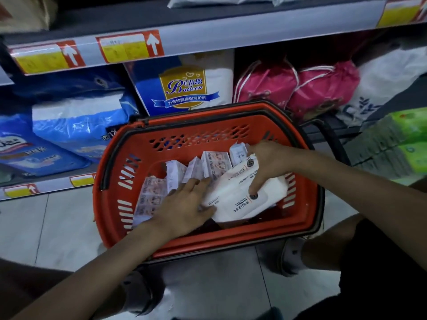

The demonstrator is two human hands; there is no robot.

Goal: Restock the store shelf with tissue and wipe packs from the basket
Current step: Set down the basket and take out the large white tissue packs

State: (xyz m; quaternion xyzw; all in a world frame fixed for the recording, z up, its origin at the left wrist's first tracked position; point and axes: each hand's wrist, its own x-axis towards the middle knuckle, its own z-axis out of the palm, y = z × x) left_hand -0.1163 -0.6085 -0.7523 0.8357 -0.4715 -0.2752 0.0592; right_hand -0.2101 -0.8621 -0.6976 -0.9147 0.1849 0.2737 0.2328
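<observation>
An orange plastic basket stands on the floor in front of the shelf. Inside lie several small tissue packs and a large white wipe pack on top of them at the right. My left hand lies flat at the wipe pack's left edge, fingers straight, partly over a patterned tissue pack. My right hand holds the wipe pack's far right end, with the thumb pressed on its top near the lid.
The lower shelf holds blue diaper bags, a blue and white box, pink drawstring bags and a white bag. Green packs stack at the right. Price rails run along the shelf edges. My feet flank the basket.
</observation>
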